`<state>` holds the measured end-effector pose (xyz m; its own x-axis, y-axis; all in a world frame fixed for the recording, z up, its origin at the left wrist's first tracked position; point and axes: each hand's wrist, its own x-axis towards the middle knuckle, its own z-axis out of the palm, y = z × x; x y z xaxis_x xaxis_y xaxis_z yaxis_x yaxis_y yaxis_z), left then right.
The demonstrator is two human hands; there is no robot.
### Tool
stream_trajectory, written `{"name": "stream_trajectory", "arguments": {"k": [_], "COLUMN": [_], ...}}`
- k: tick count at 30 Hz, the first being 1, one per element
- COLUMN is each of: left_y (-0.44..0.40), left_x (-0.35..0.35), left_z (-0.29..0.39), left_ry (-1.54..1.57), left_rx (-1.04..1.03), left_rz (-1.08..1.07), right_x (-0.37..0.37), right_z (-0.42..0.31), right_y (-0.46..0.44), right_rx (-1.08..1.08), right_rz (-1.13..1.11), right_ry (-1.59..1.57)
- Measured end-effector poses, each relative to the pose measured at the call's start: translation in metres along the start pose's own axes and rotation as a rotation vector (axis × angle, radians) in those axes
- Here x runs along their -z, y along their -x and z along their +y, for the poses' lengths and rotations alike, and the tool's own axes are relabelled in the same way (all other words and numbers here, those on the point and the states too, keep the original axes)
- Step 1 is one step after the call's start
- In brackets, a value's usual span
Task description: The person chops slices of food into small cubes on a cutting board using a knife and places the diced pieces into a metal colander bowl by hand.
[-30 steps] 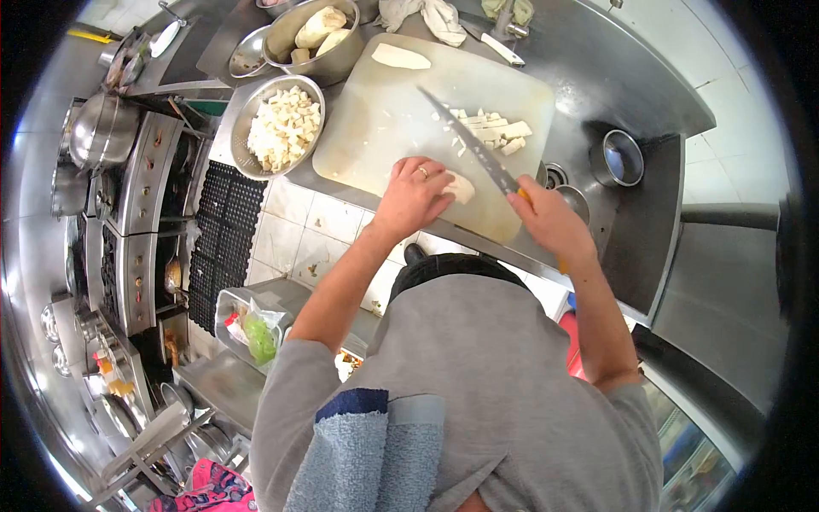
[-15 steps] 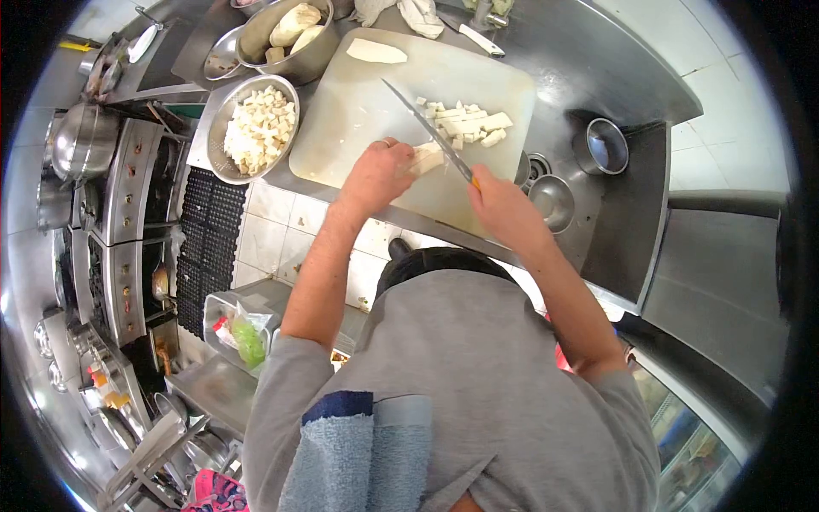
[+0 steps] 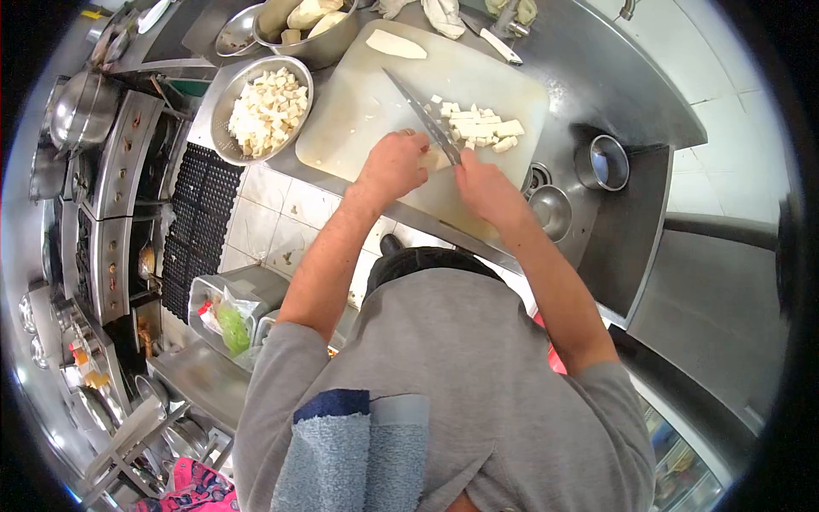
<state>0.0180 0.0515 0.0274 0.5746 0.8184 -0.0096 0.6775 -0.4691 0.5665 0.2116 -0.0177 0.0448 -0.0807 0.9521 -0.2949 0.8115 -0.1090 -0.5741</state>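
Note:
In the head view, my right hand (image 3: 488,186) grips the handle of a long kitchen knife (image 3: 420,113), its blade slanting up and left over the white cutting board (image 3: 341,115). My left hand (image 3: 394,165) has its fingers curled on a pale peeled vegetable piece (image 3: 437,160), partly hidden beside the blade. Just right of the knife lie cut pale sticks and cubes (image 3: 482,128). A flat pale slice (image 3: 397,43) rests near the board's far edge.
A perforated metal bowl (image 3: 223,109) full of pale cubes stands left of the board. Behind it is a pot (image 3: 341,44) with larger peeled pieces. A white-handled knife (image 3: 501,47) lies at the back. The sink at right holds a metal pot (image 3: 602,162) and a bowl (image 3: 549,212).
The camera view has shifted slightly. My left hand's fingers have lifted and spread a little at the vegetable piece, and the knife has come nearer to that hand.

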Motion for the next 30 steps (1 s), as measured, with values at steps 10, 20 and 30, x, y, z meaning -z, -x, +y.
{"name": "stream_trajectory", "arguments": {"k": [10,20,30], "left_y": [0.012,0.025,0.031], "left_x": [0.0,0.001,-0.001], "left_z": [0.005,-0.005,-0.008], "left_ry": [-0.013,-0.004,0.023], "left_rx": [0.024,0.032,-0.005], "left_rz": [0.049,0.079,0.108], "right_x": [0.001,0.003,0.01], "right_z": [-0.004,-0.016,-0.035], "right_y": [-0.001,0.003,0.007], "right_rx": [0.161,0.136,0.141], "right_rz": [0.111,0.081,0.051], "right_ry": [-0.043,-0.049,-0.014]}}
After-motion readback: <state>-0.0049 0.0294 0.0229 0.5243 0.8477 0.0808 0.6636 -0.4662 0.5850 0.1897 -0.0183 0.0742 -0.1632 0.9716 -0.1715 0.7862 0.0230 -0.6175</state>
